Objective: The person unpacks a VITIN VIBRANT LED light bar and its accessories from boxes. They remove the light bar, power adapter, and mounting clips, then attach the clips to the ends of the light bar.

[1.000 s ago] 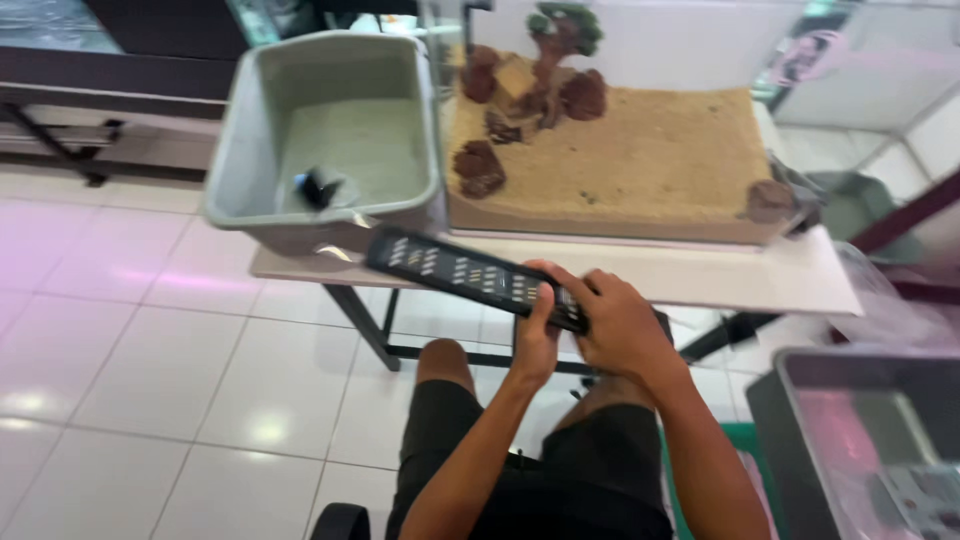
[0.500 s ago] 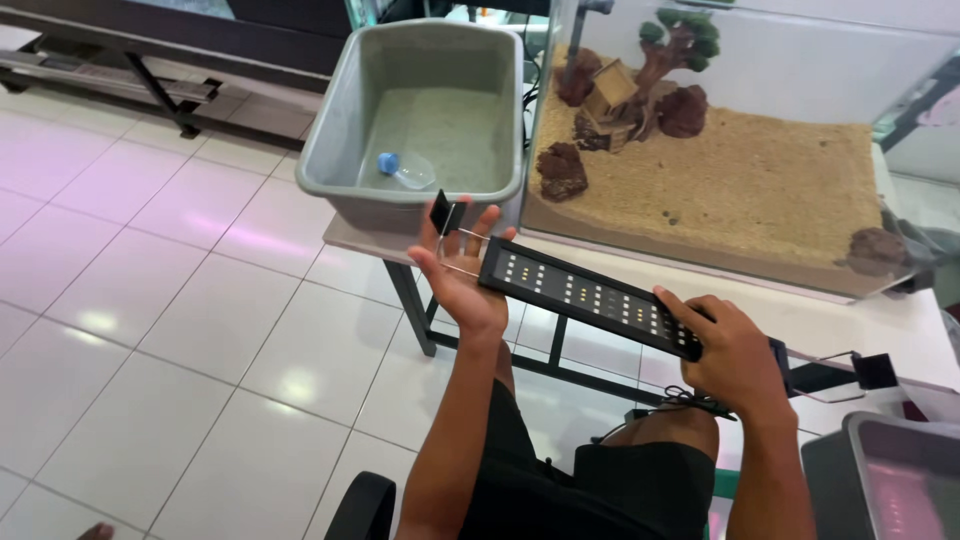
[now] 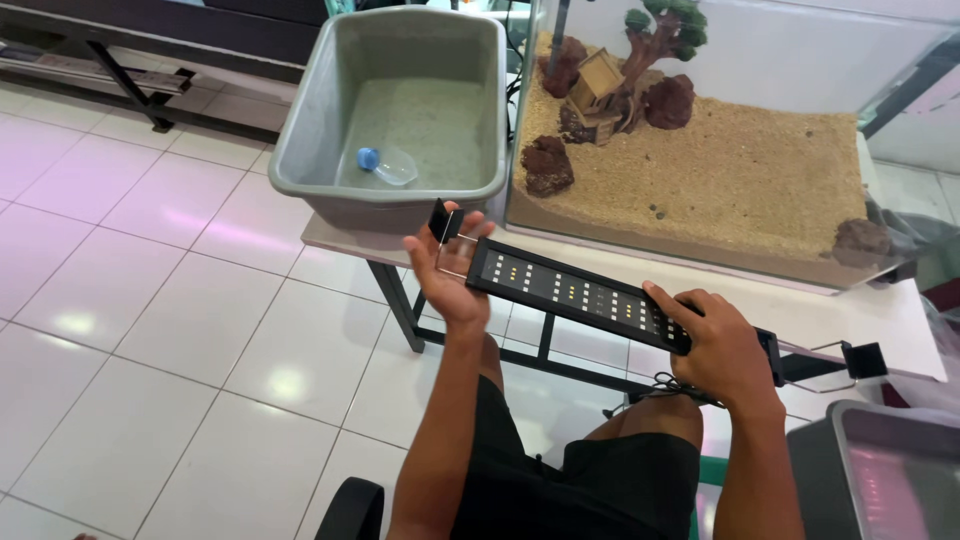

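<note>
A long black aquarium light bar [image 3: 580,293] with rows of small LEDs faces up across my lap. My left hand [image 3: 452,280] cups its left end, where a wire bracket with a black clip [image 3: 442,222] sticks up. My right hand [image 3: 718,345] grips the bar's right end; a second wire bracket with a black clip [image 3: 860,358] juts out past it. Beyond the bar stands a glass tank [image 3: 700,150] with sand, dark rocks, a small house and a bonsai-like tree.
A grey plastic tub [image 3: 400,110] holding sand and a clear bottle with a blue cap [image 3: 385,165] sits left of the tank on a white table [image 3: 900,320] with black legs. Another grey bin [image 3: 890,470] is at lower right. White tiled floor [image 3: 150,330] lies to the left.
My left hand has slid from beside my right hand to the bar's left end. The view shifted, bringing the tank and tub closer.
</note>
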